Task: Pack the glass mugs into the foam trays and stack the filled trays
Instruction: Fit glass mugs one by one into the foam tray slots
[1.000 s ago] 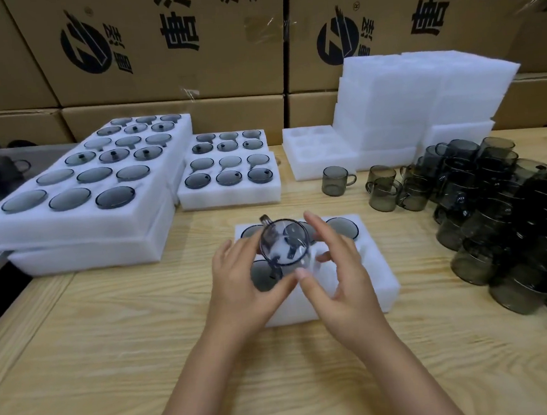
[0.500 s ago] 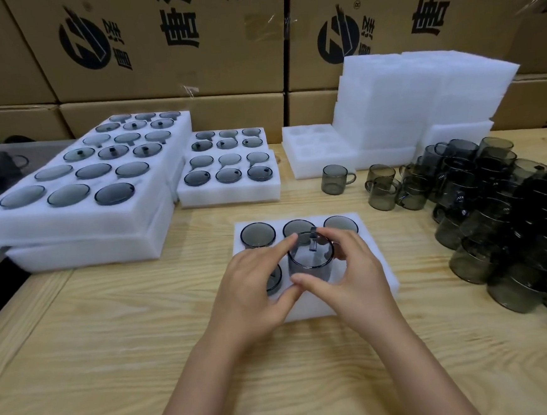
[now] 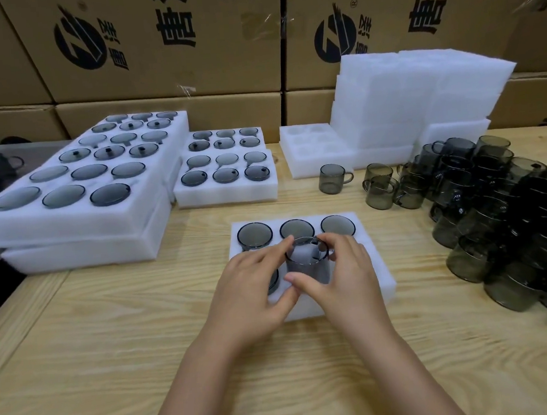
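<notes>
A white foam tray [image 3: 381, 280] lies on the wooden table in front of me. Its back row holds three smoky glass mugs, one at the left [image 3: 254, 235]. Another mug sits in the front left pocket, mostly hidden under my left hand [image 3: 251, 292]. Both hands hold a grey glass mug [image 3: 307, 265] upright over the front middle pocket, its lower part partly sunk in. My left hand's fingers curl round its left side. My right hand [image 3: 340, 279] curls round its right side and front. The front right pocket is hidden.
Filled foam trays [image 3: 80, 222] are stacked at the left, with a smaller filled tray [image 3: 228, 191] beside them. Empty foam trays [image 3: 421, 104] are piled at the back right. Loose mugs [image 3: 508, 208] crowd the right side. Cardboard boxes [image 3: 161, 42] form the back wall.
The mug, held tilted above the tray a second ago, has turned upright and come down into the front middle pocket. Both hands moved down with it.
</notes>
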Motion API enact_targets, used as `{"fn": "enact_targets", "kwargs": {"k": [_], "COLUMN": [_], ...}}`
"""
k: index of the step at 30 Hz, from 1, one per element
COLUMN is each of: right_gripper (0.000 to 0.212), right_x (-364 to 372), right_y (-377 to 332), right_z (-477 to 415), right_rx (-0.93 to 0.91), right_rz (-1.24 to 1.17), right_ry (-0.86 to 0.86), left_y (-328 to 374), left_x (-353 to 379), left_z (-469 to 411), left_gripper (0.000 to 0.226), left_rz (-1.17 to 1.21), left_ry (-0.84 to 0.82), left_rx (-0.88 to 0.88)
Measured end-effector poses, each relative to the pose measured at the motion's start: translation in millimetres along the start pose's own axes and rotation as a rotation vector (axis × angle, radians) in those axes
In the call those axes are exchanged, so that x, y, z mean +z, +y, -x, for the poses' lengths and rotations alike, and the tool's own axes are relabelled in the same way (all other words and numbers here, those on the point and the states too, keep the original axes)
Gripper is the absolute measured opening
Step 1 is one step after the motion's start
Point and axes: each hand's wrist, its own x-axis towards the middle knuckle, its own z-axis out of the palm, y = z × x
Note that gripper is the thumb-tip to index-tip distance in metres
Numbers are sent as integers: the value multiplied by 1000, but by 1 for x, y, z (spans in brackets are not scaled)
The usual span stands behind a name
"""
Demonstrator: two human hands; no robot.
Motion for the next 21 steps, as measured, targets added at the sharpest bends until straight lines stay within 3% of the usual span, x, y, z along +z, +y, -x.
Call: {"fn": "enact_targets", "kwargs": {"k": [3, 11, 14, 18, 21], "right_gripper": [69, 72, 76, 60, 54], "right_x": [2, -4, -10, -25, -22], "right_y": [0, -1, -6, -6, -11], "right_z": [1, 5, 2, -19, -46], "right_rx": [11, -24, -10, 22, -68], "right_rz": [-16, 248, 216, -26, 144], "right_ry": [-3, 10, -61, -49, -169], "left_y": [0, 2, 5, 14, 27], "left_x": [-2, -5, -6, -10, -15], "left_z": [2, 5, 2, -11, -35], "left_gripper": [65, 61, 60, 60, 60], "left_rz": [18, 50, 90, 284, 329], "left_ry": [-12, -22, -25, 145, 232], "left_rx": [11, 18, -13, -146, -171]}}
